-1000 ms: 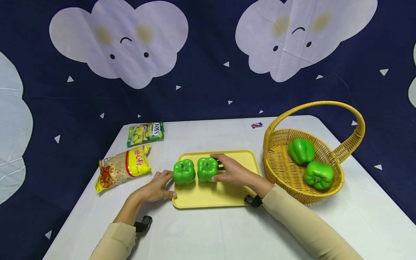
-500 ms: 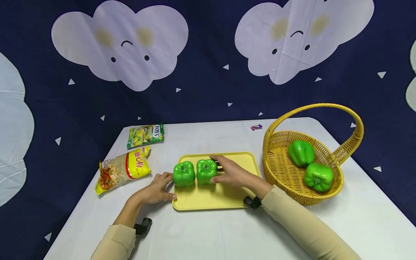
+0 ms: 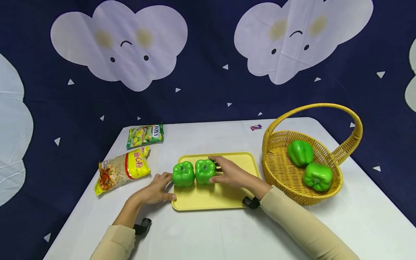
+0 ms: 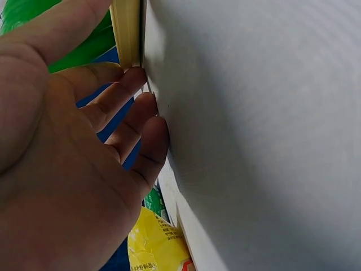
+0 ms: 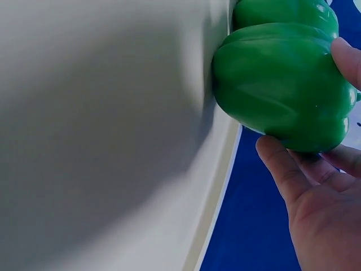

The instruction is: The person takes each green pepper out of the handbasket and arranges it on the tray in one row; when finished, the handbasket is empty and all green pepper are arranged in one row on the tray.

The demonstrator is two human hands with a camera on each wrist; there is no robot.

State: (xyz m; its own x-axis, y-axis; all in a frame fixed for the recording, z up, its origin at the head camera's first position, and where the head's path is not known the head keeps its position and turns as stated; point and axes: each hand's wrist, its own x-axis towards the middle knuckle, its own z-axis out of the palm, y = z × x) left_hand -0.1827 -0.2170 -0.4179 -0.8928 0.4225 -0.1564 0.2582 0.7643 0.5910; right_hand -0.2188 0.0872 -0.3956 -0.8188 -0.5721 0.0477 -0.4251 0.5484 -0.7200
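My right hand (image 3: 232,173) holds a green bell pepper (image 3: 205,172) on the yellow tray (image 3: 211,198), thumb at its near side and fingers at its far side. In the right wrist view, that bell pepper (image 5: 282,84) stands on the tray's surface, right against a second one. This second bell pepper (image 3: 183,174) sits at the tray's left end. My left hand (image 3: 156,189) touches the tray's left edge with thumb and fingertips. The left wrist view shows its fingers (image 4: 130,127) loosely bent beside the rim, the palm holding nothing.
On the right stands a wicker basket (image 3: 276,180) with a tall handle and two green bell peppers (image 3: 300,153) inside. A yellow noodle bag (image 3: 123,169) and a green FOX'S packet (image 3: 145,135) lie to the left. One small purple wrapper (image 3: 255,127) lies behind the tray.
My right hand has slid its bell pepper slightly left, narrowing the gap to the other one. The left hand has stayed at the tray's edge.
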